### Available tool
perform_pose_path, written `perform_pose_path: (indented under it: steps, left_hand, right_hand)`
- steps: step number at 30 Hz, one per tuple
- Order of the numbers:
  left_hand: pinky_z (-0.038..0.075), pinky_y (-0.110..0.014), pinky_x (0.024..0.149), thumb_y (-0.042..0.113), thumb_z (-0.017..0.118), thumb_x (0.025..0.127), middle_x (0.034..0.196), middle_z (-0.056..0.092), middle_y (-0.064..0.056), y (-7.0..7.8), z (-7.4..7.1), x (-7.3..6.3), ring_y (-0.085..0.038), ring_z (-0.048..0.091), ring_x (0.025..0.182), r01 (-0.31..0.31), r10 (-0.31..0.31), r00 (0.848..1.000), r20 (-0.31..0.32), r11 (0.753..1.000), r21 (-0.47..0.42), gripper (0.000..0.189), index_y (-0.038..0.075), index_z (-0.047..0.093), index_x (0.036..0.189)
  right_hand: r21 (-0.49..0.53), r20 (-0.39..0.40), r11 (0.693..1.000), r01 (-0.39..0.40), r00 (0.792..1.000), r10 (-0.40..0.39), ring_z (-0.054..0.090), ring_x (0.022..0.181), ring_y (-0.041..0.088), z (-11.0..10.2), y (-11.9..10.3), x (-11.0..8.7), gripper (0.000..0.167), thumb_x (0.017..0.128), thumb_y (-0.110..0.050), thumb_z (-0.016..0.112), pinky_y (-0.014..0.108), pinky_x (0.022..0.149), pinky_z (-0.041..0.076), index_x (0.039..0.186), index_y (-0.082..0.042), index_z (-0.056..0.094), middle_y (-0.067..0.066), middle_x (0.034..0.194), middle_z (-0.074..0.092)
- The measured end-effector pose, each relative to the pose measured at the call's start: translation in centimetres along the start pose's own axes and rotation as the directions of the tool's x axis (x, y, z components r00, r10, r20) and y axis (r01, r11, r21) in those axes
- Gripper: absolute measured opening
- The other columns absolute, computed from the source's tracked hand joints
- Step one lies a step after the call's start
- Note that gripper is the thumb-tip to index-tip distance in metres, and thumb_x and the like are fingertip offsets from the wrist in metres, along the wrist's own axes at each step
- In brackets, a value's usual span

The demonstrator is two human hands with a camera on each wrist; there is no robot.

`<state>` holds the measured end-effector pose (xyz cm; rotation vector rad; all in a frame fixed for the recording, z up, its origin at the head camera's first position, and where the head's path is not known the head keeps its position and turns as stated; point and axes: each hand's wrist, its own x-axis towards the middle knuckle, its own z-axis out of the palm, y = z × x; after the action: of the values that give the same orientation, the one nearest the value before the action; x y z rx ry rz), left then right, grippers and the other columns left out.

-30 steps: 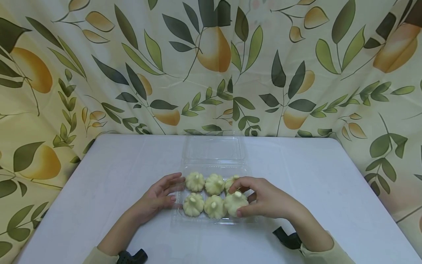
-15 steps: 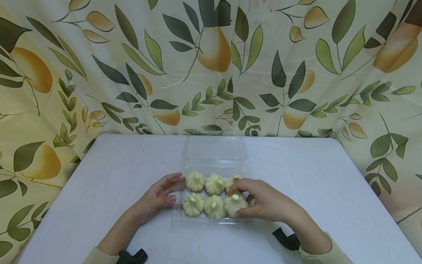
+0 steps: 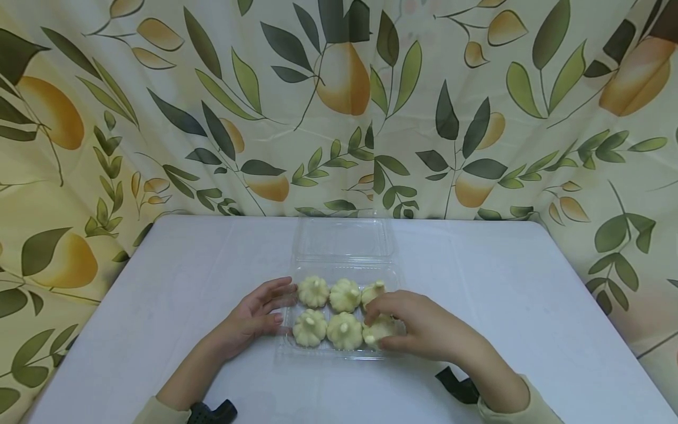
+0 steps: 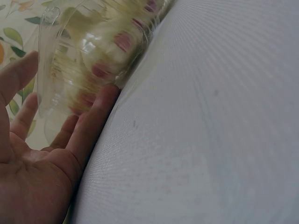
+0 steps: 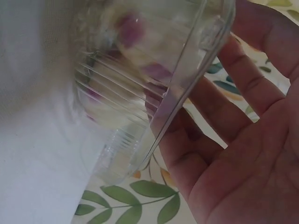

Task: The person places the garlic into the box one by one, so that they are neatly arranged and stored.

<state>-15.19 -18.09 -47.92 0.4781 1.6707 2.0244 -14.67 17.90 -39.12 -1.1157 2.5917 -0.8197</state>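
Observation:
A clear plastic clamshell container lies with its lid folded back on the table. Pale garlic bulbs stand in it in two rows, stems upward. Over the front right garlic bulb my right hand bends its fingers and thumb, holding it low in its place and partly covering it. The right wrist view shows that hand beside the container's wall. At the left side my left hand touches the container with relaxed fingers. Purple patches on the bulbs show through the plastic in the left wrist view.
The transparent lid lies toward the far edge of the white table. A curtain printed with fruit and leaves hangs behind it. Black straps are at both wrists.
My right hand has lowered the garlic bulb into the front right place. The front row has shifted slightly. My left hand has stayed where it was.

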Motion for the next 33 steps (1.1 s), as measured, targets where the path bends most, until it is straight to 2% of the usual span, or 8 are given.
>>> perform_pose_path:
  steps: [9, 17, 20, 24, 28, 33]
  left_hand:
    - [0.055, -0.046, 0.094, -0.001, 0.057, 0.097, 0.16, 0.023, -0.021, -0.03, -0.05, 0.04, -0.035, 0.032, 0.145, -0.002, 0.002, 1.0, 0.001, 1.0, 0.001, 0.069, 0.005, 0.022, 0.156]
    - [0.055, -0.045, 0.094, 0.0, 0.057, 0.097, 0.16, 0.024, -0.02, -0.1, -0.13, 0.03, -0.034, 0.033, 0.145, -0.002, 0.002, 1.0, 0.003, 1.0, 0.004, 0.069, 0.005, 0.023, 0.156]
    - [0.056, -0.045, 0.094, -0.001, 0.057, 0.097, 0.16, 0.024, -0.02, -0.13, -0.15, 0.02, -0.035, 0.033, 0.145, -0.004, 0.004, 1.0, 0.004, 1.0, 0.002, 0.069, 0.005, 0.023, 0.156]
    - [0.056, -0.045, 0.094, -0.001, 0.057, 0.097, 0.16, 0.024, -0.02, -0.16, -0.16, 0.02, -0.034, 0.033, 0.145, -0.007, 0.007, 1.0, 0.004, 1.0, 0.002, 0.069, 0.005, 0.022, 0.156]
    - [0.055, -0.045, 0.094, 0.0, 0.057, 0.097, 0.16, 0.024, -0.02, -0.16, -0.16, -0.01, -0.034, 0.033, 0.145, -0.008, 0.008, 1.0, 0.007, 1.0, 0.004, 0.069, 0.005, 0.022, 0.156]
    - [0.055, -0.045, 0.094, 0.001, 0.057, 0.097, 0.16, 0.024, -0.02, -0.2, -0.17, -0.02, -0.034, 0.034, 0.145, -0.007, 0.007, 1.0, 0.007, 1.0, 0.005, 0.069, 0.005, 0.022, 0.156]
  right_hand:
    - [-0.08, 0.004, 0.997, -0.017, 1.0, 0.017, 0.06, 0.111, 0.009, 0.04, -0.28, -0.01, 0.028, 0.08, -0.014, 0.077, 0.039, 0.095, 0.051, 0.104, -0.027, 0.069, -0.017, 0.114, 0.065]
    - [-0.163, -0.044, 0.986, 0.04, 0.998, -0.048, 0.06, 0.103, 0.009, 0.22, -0.44, -0.07, 0.027, 0.075, -0.01, 0.079, 0.036, 0.088, 0.053, 0.093, -0.027, 0.07, -0.017, 0.105, 0.066]
    - [-0.178, -0.044, 0.983, 0.042, 0.998, -0.051, 0.06, 0.104, 0.01, 0.24, -0.46, -0.06, 0.034, 0.074, -0.002, 0.076, 0.036, 0.09, 0.053, 0.097, -0.026, 0.07, -0.016, 0.106, 0.067]
    - [-0.171, -0.025, 0.985, 0.023, 0.999, -0.028, 0.06, 0.112, 0.011, 0.23, -0.5, -0.02, 0.046, 0.073, 0.007, 0.071, 0.038, 0.095, 0.052, 0.108, -0.023, 0.07, -0.014, 0.114, 0.067]
    - [-0.158, -0.024, 0.987, 0.012, 1.0, -0.016, 0.06, 0.115, 0.012, 0.25, -0.46, -0.06, 0.056, 0.073, 0.014, 0.066, 0.038, 0.095, 0.053, 0.117, -0.021, 0.068, -0.013, 0.118, 0.067]
    - [-0.127, -0.045, 0.991, 0.038, 0.998, -0.044, 0.06, 0.097, 0.007, 0.34, -0.28, -0.04, 0.068, 0.07, 0.021, 0.059, 0.029, 0.081, 0.054, 0.121, -0.023, 0.066, -0.013, 0.11, 0.066]
